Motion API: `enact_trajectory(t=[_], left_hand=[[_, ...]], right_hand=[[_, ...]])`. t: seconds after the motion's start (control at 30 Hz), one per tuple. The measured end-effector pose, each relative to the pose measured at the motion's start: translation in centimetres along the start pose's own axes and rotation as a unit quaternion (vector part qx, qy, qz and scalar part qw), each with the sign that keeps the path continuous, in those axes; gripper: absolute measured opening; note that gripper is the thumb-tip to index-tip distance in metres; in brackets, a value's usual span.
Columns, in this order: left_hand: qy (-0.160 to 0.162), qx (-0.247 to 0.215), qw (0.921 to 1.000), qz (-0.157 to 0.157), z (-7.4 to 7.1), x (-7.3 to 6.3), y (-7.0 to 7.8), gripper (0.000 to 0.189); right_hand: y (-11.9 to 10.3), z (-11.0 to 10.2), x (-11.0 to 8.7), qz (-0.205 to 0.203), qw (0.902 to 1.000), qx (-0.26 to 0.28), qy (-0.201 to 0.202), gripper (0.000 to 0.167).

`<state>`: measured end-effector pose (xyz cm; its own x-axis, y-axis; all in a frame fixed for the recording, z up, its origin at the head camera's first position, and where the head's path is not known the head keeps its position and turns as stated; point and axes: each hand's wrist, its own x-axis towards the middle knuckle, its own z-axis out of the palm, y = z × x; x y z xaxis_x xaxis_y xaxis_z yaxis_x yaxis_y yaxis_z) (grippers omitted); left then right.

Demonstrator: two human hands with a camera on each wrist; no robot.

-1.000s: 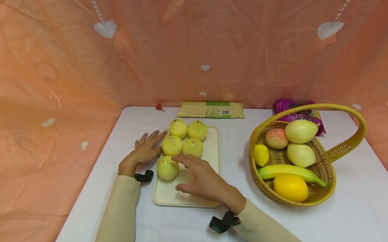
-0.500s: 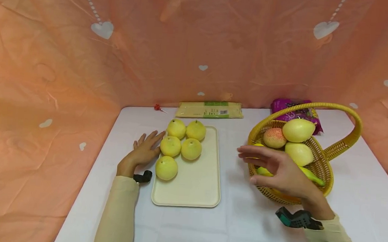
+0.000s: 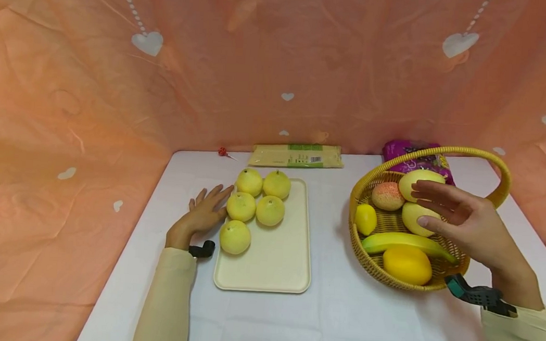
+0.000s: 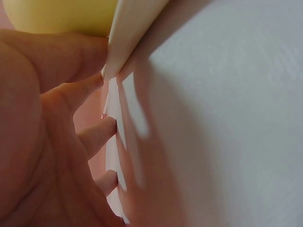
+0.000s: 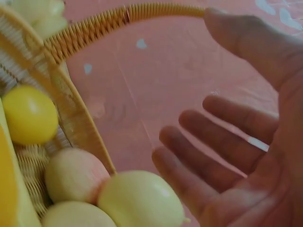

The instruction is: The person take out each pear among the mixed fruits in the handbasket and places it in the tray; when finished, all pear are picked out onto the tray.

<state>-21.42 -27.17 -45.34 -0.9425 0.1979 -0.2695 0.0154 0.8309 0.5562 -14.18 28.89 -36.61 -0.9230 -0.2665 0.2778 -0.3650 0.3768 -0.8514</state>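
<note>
My left hand (image 3: 205, 211) rests at the left edge of the cream tray (image 3: 276, 275), its fingers spread, thumb and forefinger touching the rim in the left wrist view. Several round yellow-green pears (image 3: 235, 237) sit on the tray's left and far part. My right hand (image 3: 467, 219) hovers over the right side of the wicker basket (image 3: 361, 254), fingers extended and thumb apart, holding nothing. Below it lie two pale yellow-green fruits (image 3: 417, 219). The basket also bears a pinkish peach (image 3: 387, 196), a lemon (image 3: 366, 219), a banana (image 3: 409, 244) and an orange-yellow mango (image 3: 407, 265).
The basket's tall arched handle (image 3: 462, 149) rises over its far right side. Behind stand a purple package (image 3: 407, 150) and a flat beige-and-green packet (image 3: 297, 155). A small red lollipop (image 3: 223, 151) lies at the back left. A pink-orange cloth (image 3: 261, 60) hangs behind the table.
My right hand has moved right, from over the tray beside the nearest pear to above the basket. The left hand stays at the tray's edge, and the pears have not moved.
</note>
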Motion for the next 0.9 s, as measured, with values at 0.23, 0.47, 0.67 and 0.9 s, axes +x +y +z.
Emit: enact_trajectory(t=[0.23,0.47,0.67,0.9], left_hand=[[-0.002,0.005,1.0000,-0.001,0.0,0.1,-0.1,0.068],[-0.002,0.010,0.9999,0.001,0.0,0.2,0.0,0.068],[0.000,0.011,0.9999,0.002,0.0,0.2,-0.1,0.068],[-0.001,0.009,1.0000,0.000,0.1,0.1,-0.2,0.068]], right_hand=[[0.5,-1.0,0.7,0.038,0.9895,-0.117,0.077,0.067],[0.5,-1.6,1.8,0.052,0.9615,-0.257,0.081,0.077],[1.0,-1.5,2.7,0.070,0.9386,-0.331,0.068,0.082],[1.7,-0.8,3.5,0.118,0.9357,-0.327,0.062,0.088]])
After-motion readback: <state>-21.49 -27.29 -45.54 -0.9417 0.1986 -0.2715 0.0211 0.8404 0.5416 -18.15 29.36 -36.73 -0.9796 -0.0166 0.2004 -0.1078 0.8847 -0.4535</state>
